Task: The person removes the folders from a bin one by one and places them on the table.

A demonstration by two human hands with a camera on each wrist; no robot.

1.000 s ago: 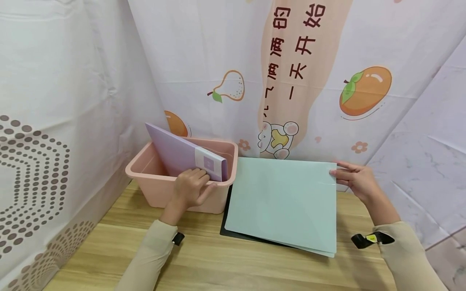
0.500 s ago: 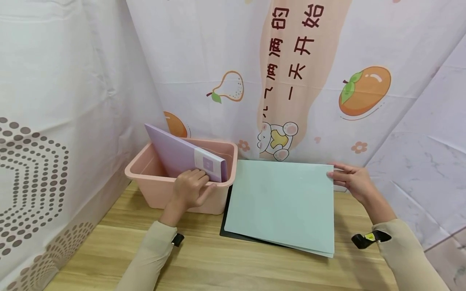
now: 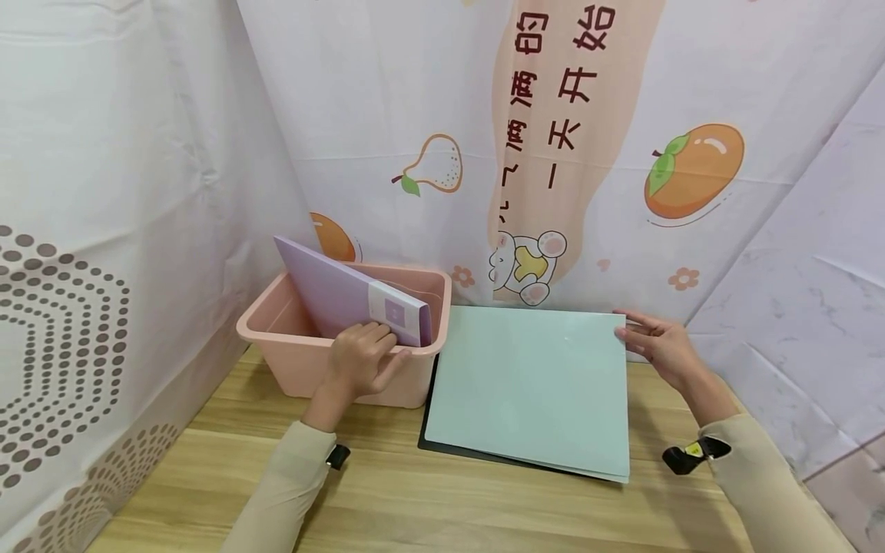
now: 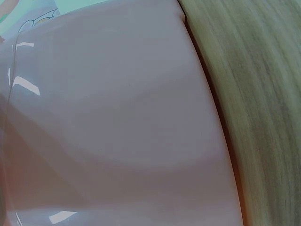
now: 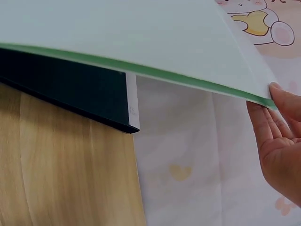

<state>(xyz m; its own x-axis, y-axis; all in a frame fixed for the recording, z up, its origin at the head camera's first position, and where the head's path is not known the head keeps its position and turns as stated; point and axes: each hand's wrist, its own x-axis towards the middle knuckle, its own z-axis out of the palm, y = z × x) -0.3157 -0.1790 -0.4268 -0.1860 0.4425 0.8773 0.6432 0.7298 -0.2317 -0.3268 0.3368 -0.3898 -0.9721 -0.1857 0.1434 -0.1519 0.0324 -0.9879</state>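
My right hand (image 3: 667, 349) pinches the back right corner of a pale mint-green folder (image 3: 532, 384), thumb on top and fingers beneath. In the right wrist view the green folder (image 5: 141, 42) is tilted, its right side raised above a dark folder (image 5: 70, 87) with a white spine. Curled over the front rim of a pink plastic bin (image 3: 373, 369) are the fingers of my left hand (image 3: 361, 357). Inside the bin leans a purple folder (image 3: 332, 292) with a white label band, just behind those fingers. The left wrist view shows mostly the bin's wall (image 4: 117, 117).
A wooden table (image 3: 415, 507) carries everything and ends at a printed curtain (image 3: 387, 92) behind the bin and folders. Another curtain (image 3: 124, 153) with brown dots hangs at the left. The dark folder's edge touches the area right beside the bin.
My right hand has moved slightly left with the green folder's raised right side, which shifts left too. My left hand, the bin and the purple folder stay where they were.
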